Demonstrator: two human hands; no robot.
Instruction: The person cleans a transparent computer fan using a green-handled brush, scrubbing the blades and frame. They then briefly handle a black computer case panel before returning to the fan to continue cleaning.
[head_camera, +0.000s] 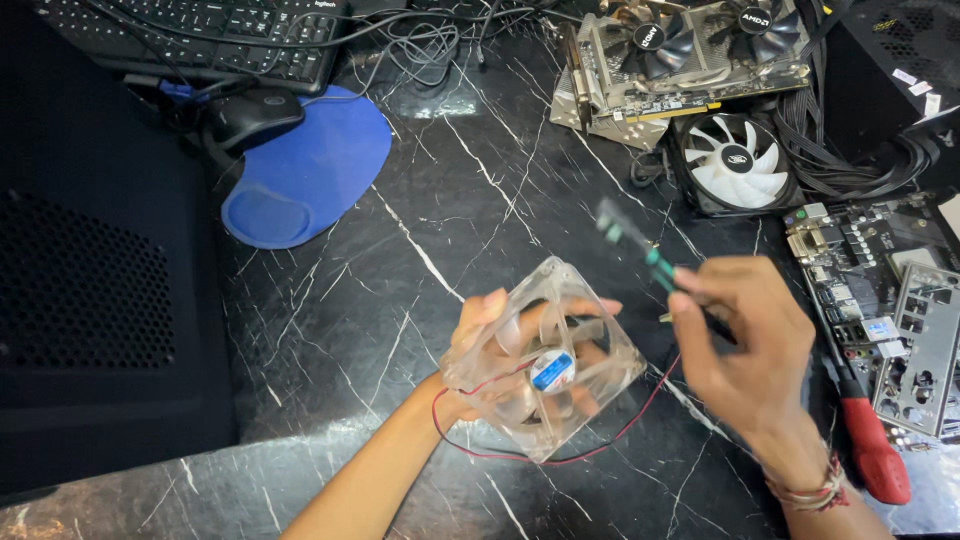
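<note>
The clear fan (545, 360) was held above the black marble table (330, 330), tilted, its hub sticker toward the camera. The left hand (490, 340) gripped it from behind, fingers wrapped round the frame edge and showing through the plastic; that grip was closed on the fan. Its red and black wires (500, 452) looped loose below, down toward the table.

The right hand (745, 345) was just beside the fan, closed on a slim green-handled tool (640, 250) whose tip was blurred; what kind of tool it was could not be told.

To do this well, the fan would likely want bracing by the frame, not the blades, with the wires kept out of the tool's way and the tip brought in slowly and square.

Further out lay a red-handled screwdriver (870, 450) by the right wrist, a motherboard (860, 260) and a metal plate (925, 350), a white-bladed fan (738, 160), a graphics card (690, 50), and at far left a mouse (250, 112) on a blue pad (310, 170) below a keyboard (200, 35).
</note>
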